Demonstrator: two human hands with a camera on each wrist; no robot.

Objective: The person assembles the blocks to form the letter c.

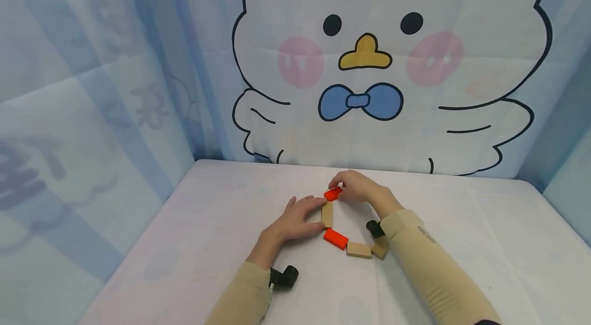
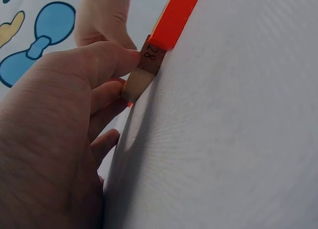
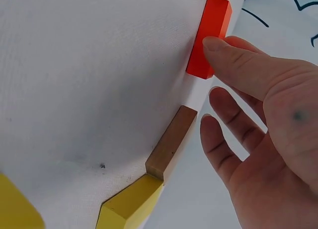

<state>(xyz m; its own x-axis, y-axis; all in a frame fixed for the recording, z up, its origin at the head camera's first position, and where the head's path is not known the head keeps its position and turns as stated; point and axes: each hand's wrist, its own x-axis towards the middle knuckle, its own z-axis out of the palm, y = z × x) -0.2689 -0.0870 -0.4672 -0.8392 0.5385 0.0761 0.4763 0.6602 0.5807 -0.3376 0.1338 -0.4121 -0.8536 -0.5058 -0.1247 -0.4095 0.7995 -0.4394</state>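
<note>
The right hand (image 1: 357, 187), near the centre of the head view, pinches a red block (image 1: 333, 194); the left hand (image 1: 297, 220) grips a wooden block (image 1: 327, 216) just below it by both ends. Lower and rightward on the white surface (image 1: 184, 263), a second red block (image 1: 335, 238) and two more wooden blocks (image 1: 358, 250) form a curve.

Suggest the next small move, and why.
Probably swing the free end of the far red block toward the brown wooden block: a gap separates them, the right hand pinches red, the left hand holds the tan wooden block at red's other end.
</note>
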